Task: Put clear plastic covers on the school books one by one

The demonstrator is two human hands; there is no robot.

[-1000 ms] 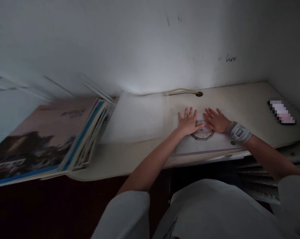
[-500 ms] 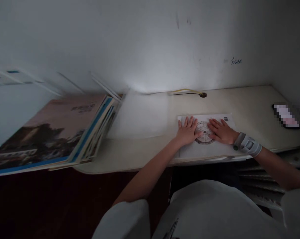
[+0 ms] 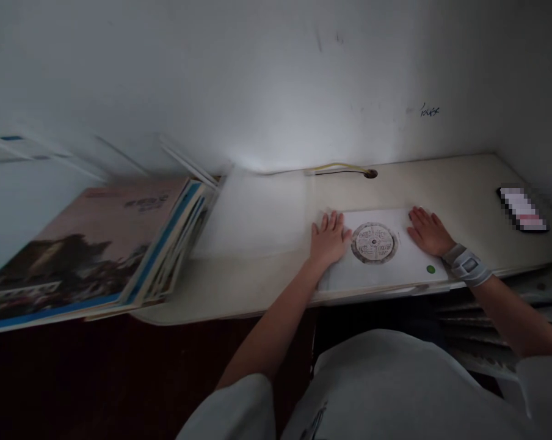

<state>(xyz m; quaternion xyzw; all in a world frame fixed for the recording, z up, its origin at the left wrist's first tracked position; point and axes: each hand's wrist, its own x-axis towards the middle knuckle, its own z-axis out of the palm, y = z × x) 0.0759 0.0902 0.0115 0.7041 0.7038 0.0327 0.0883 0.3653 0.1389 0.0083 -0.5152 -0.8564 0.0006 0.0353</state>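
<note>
Wall backs the desk. Large books lie stacked at left, then a pale sheet, then a white booklet by the front edge. 2 hands, well apart, rest flat on it: left hand over its left side, right hand over its right. Farther right lies 1 phone. The booklet bears 1 green dot.

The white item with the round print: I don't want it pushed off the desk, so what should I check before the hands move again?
1. Left hand at the white item's left edge: ok, fingers spread.
2. Right hand at its far right corner: ok.
3. Round print uncovered by either hand: ok.
4. White item well back from the desk's front edge: not ok, its near side lies close to it.
5. Phone apart from the right hand: ok.
6. Anything under the white item: cannot tell.
</note>
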